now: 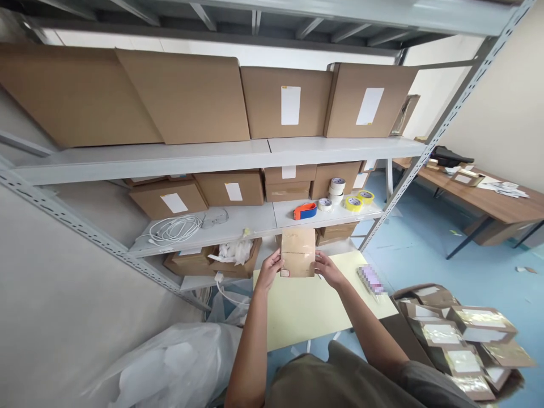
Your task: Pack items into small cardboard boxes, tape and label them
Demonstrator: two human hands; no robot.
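Between my two hands, a small brown cardboard box [298, 255] is raised above the pale yellow tabletop [293, 317]. It has a line of print across its middle and a small whitish label at its lower left corner. My left hand [271, 269] grips its left edge, with fingers bent round the side. On the opposite edge, my right hand [328, 268] holds it the same way. To the right on the tabletop lies a blurred pinkish-purple item [371, 280]. What is under the box is hidden.
Ahead stands a metal shelf [272, 154] with large cartons [182, 99]. Its middle level bears coiled white cable [176, 229], an orange-and-blue band [305, 211] and tape rolls [353, 204]. At lower right, a big carton holds several taped boxes [463, 361]; a plastic bag [170, 362] lies left.
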